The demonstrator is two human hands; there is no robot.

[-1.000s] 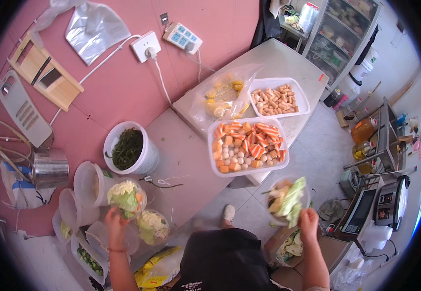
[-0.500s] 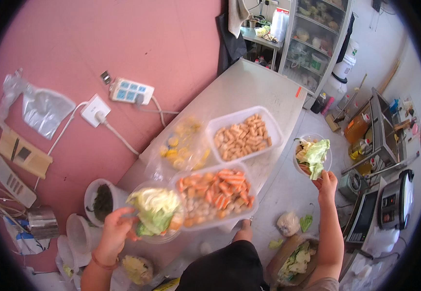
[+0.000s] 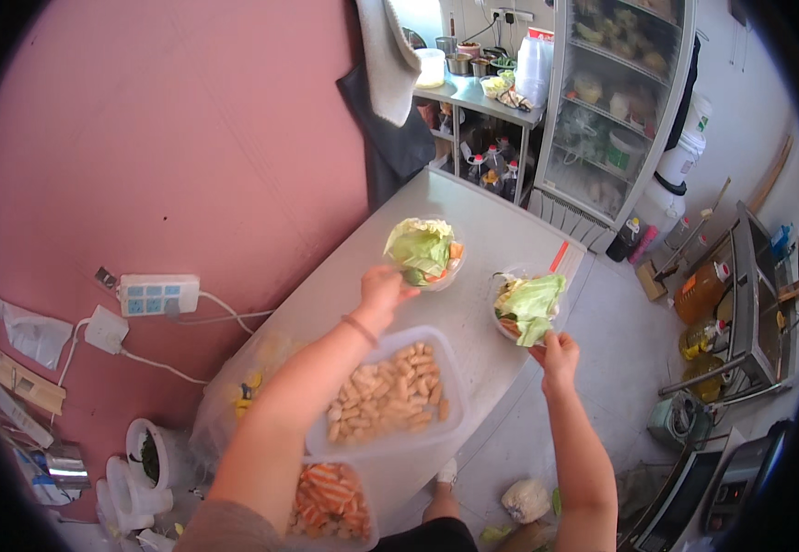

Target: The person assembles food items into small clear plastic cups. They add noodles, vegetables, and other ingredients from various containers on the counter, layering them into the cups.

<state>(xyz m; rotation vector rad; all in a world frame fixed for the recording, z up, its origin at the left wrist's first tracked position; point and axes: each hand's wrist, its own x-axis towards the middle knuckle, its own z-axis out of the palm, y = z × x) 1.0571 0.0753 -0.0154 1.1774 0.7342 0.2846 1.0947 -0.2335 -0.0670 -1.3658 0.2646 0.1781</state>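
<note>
My left hand (image 3: pixel 385 294) grips the near side of a clear plastic bowl (image 3: pixel 455 271) over the metal table. Torn cabbage leaves (image 3: pixel 418 247) fill it, with orange pieces at one side. Fingers of my right hand (image 3: pixel 558 357) pinch the rim of a second clear bowl (image 3: pixel 499 317), whose cabbage leaf (image 3: pixel 539 296) covers some brownish food. That bowl is at the table's right edge. Whether either bowl touches the table I cannot tell. Below my left forearm stands a white tub of short tan sausage-like pieces (image 3: pixel 386 396), partly hidden by the arm.
Nearer me is a tub of orange-and-white striped pieces (image 3: pixel 330 497). A clear bag with yellow items (image 3: pixel 248 391) lies by the pink wall. A power strip (image 3: pixel 158 294) hangs there. Beyond the metal table (image 3: pixel 473 212) stand a glass-door fridge (image 3: pixel 602 120) and a side table (image 3: pixel 482 97).
My view has shifted toward the table's far end. My left hand has carried its bowl forward past the tubs, and the right hand's bowl has come in from the floor side to the table edge.
</note>
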